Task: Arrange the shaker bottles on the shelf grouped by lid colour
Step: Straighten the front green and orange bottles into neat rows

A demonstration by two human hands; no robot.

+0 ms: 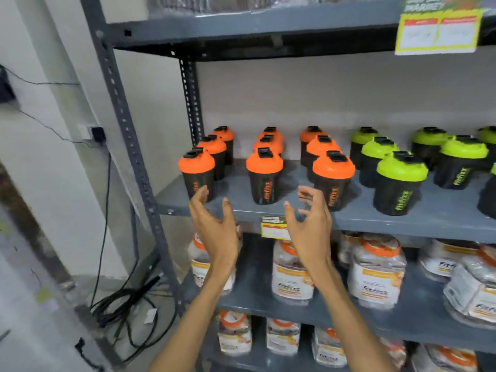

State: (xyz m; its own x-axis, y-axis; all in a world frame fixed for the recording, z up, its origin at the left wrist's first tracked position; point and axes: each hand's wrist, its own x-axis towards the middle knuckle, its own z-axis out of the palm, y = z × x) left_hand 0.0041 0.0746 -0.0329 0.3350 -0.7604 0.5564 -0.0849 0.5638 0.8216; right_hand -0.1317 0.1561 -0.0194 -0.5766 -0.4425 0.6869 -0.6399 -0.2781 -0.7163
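Black shaker bottles stand in rows on the grey shelf (442,210). Several with orange lids (264,163) fill the left half in three rows running front to back. Several with green lids (401,169) fill the right half. My left hand (214,224) hovers just in front of the shelf edge, below the front left orange-lidded bottle (197,173), fingers spread and empty. My right hand (311,226) is held up in front of the third orange row's front bottle (333,178), fingers curled apart, holding nothing. The front middle orange bottle stands between my two hands.
A yellow price tag (273,228) hangs on the shelf edge between my hands. Clear jars with orange lids (292,275) fill the lower shelves. The rack's grey upright (128,135) stands at the left, with black cables (126,299) on the floor beside it. A yellow sign (437,30) hangs above.
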